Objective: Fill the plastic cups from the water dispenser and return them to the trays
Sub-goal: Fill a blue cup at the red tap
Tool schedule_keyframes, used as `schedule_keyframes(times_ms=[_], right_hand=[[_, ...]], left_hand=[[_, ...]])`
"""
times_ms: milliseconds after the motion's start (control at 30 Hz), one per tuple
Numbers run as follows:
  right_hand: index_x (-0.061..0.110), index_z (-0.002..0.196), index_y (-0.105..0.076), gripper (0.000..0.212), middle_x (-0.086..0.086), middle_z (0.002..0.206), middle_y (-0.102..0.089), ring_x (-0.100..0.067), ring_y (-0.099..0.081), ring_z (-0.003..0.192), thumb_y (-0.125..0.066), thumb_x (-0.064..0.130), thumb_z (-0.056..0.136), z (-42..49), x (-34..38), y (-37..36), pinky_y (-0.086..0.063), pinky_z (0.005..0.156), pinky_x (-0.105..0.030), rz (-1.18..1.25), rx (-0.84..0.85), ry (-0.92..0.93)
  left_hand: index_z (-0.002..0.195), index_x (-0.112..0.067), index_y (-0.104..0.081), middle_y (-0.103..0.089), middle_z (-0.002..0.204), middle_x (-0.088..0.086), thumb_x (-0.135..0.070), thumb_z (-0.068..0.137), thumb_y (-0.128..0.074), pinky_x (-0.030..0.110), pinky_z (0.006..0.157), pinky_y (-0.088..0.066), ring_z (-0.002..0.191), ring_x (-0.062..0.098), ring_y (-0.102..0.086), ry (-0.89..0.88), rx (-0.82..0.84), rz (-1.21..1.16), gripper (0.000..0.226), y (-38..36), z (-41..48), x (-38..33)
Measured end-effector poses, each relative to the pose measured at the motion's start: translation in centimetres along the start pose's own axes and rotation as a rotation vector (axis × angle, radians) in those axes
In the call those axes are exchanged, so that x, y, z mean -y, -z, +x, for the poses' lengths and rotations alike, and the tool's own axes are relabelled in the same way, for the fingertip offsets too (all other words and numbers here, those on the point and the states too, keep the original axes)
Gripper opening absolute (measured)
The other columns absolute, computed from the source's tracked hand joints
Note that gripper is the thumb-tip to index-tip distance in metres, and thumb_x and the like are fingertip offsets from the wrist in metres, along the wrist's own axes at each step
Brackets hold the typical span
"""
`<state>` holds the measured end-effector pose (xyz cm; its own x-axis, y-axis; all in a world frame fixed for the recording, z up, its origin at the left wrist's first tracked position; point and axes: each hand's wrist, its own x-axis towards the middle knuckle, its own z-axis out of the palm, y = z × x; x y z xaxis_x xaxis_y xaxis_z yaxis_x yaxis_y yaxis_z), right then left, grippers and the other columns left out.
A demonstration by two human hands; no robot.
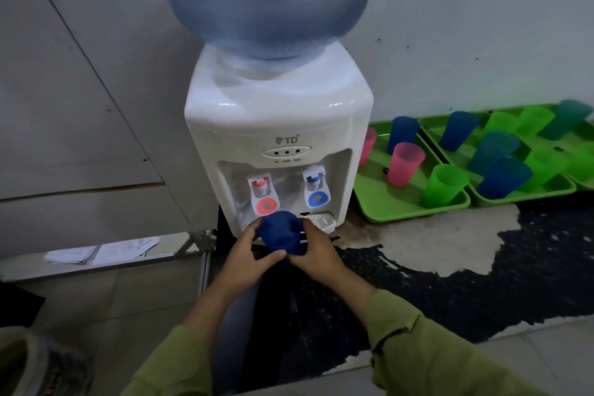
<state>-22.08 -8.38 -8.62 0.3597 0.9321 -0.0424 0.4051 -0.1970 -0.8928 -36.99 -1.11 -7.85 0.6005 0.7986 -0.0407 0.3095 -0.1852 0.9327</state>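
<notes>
Trays (414, 214) of coloured cups (405, 164) lie right of dispenser (276, 112) and held blue cup (283, 231).

A dark blue plastic cup (283, 235) is held just in front of the white water dispenser (276, 125), below its red tap (264, 199); two green plastic trays (418, 212) along the countertop's rear edge carry upright pink, blue and green cups (445, 183).

We seem to stand in a plain drinks corner: a water dispenser (276, 125) under its bottle (266, 0), green trays (414, 214) of plastic cups (405, 164), a worn black worktop (482, 283), a scuffed white wall (482, 26).
</notes>
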Motion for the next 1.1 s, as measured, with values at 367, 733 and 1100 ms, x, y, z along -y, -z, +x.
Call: schedule_keyframes(times_ms=[367, 733, 1100], right_hand=[[0.020, 0.128, -0.046, 0.074, -0.002, 0.123, -0.059, -0.012, -0.057, 0.110, -0.081, 0.029, 0.064, -2.4, -3.5, 6.2, -0.049, 0.092, -0.027, -0.132, 0.084, 0.038], [0.006, 0.141, -0.033, 0.057, -0.014, 0.146, -0.034, -0.027, -0.033, 0.135, -0.053, 0.025, 0.091, -1.5, -9.4, 19.5, -0.027, 0.109, -0.031, -0.622, -0.046, 0.008], [0.009, 0.146, -0.021, 0.064, -0.007, 0.156, -0.017, -0.021, -0.012, 0.145, -0.047, 0.025, 0.090, -0.7, -14.4, 23.7, -0.013, 0.118, -0.037, -0.817, 0.180, 0.093]], left_hand=[[0.114, -0.033, -0.049, -0.059, 0.113, -0.014, -0.019, 0.064, -0.085, 0.007, 0.081, -0.046, 0.105, 0.000, -0.058, -0.025, 0.015, -0.048, 0.064, -5.6, 0.6, -0.8], [0.122, -0.032, -0.042, -0.050, 0.131, -0.005, -0.028, 0.069, -0.081, 0.028, 0.094, -0.045, 0.118, 0.009, -0.049, 0.023, -0.005, -0.094, 0.066, -15.0, 4.6, -6.0], [0.123, -0.027, -0.044, -0.051, 0.122, -0.006, -0.026, 0.070, -0.080, 0.008, 0.078, -0.041, 0.112, 0.008, -0.048, -0.043, -0.189, -0.075, 0.064, -22.1, 11.1, -10.2]])
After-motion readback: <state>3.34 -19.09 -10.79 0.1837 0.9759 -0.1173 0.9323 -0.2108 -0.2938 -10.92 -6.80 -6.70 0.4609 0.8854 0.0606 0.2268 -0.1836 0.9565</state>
